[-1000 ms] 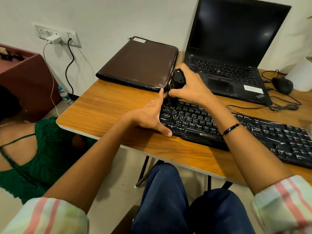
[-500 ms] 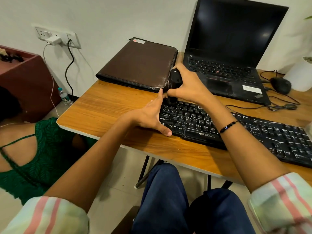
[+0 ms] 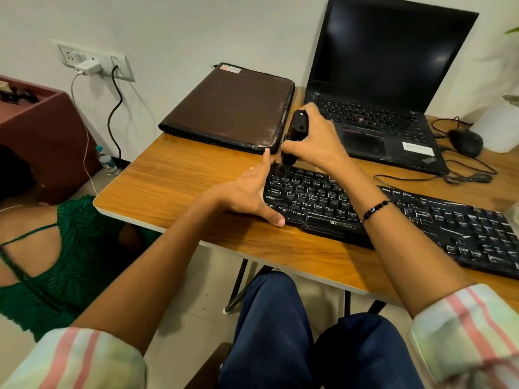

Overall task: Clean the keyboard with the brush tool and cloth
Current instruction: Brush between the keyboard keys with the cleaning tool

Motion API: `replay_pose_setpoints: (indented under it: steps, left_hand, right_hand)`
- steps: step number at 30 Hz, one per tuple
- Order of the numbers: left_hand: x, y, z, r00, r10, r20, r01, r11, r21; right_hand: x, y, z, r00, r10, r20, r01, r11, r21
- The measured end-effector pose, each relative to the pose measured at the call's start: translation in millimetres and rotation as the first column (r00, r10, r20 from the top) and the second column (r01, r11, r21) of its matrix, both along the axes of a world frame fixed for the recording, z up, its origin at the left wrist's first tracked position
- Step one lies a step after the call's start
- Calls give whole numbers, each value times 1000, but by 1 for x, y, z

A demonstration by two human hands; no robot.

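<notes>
keyboard (image 3: 421,220) cut off right.

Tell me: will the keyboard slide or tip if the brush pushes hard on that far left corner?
The keyboard looks long, flat and stiff, so tipping seems unlikely. It probably slides easily on the smooth wooden table, which may be why the left hand braces its end. The right hand presses the brush near that braced corner.

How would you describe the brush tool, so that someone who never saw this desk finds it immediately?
Start at the open black laptop at the back of the wooden table. Just left of its keyboard, beside the brown folder, the right hand grips an upright black brush tool over the far left corner of the black keyboard. It is the only object held off the table.
</notes>
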State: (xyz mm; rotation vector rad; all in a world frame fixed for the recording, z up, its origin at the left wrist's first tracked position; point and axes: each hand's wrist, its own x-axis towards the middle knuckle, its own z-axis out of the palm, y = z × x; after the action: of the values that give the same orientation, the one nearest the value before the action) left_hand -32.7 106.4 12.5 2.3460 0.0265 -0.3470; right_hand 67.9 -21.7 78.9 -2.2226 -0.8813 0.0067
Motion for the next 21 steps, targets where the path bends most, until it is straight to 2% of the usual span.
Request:
replay_pose_setpoints:
  steps: [2,5,7,10,14,15,16,18,19,20,21]
  left_hand:
    - [-1,-1,1,1000,4,1,-4,1000,0]
    - [-1,-1,1,1000,1,12,-1,1000,6]
    - [-1,-1,1,1000,0,12,0,1000,2]
    - [0,0,0,1000,3,12,-3,1000,13]
    - [3,1,-3,1000,8,26,-8,1000,16]
    - [3,1,-5,999,13,32,-14,1000,10]
    - [3,2,-7,999,17,43,-17,1000,2]
    - [3,2,-8,998,20,52,-19,1000,-8]
    - [3,2,-8,998,19,53,-19,1000,-10]
    - [4,2,-8,998,19,60,-18,1000,-11]
    - [4,2,-8,997,15,72,-14,1000,-10]
  right_hand:
    - [-2,3,2,999,-34,31,33,999,21]
    - [-2,3,4,987,0,-161,2,1000,15]
    - [-4,3,5,958,0,-288,23,997,76]
    - [-4,2,4,971,-63,-230,82,994,75]
    - [-7,1,6,905,17,-426,41,991,127]
    - [-7,1,6,901,23,-434,40,990,136]
    - [-8,2,6,925,18,-379,27,993,113]
    - [-12,3,6,993,-14,-113,12,1000,-13]
    - [-13,4,5,1000,-18,0,18,999,-42]
    - [-13,5,4,999,-6,43,8,999,-44]
    - [-15,5,5,1000,12,19,-11,1000,-27]
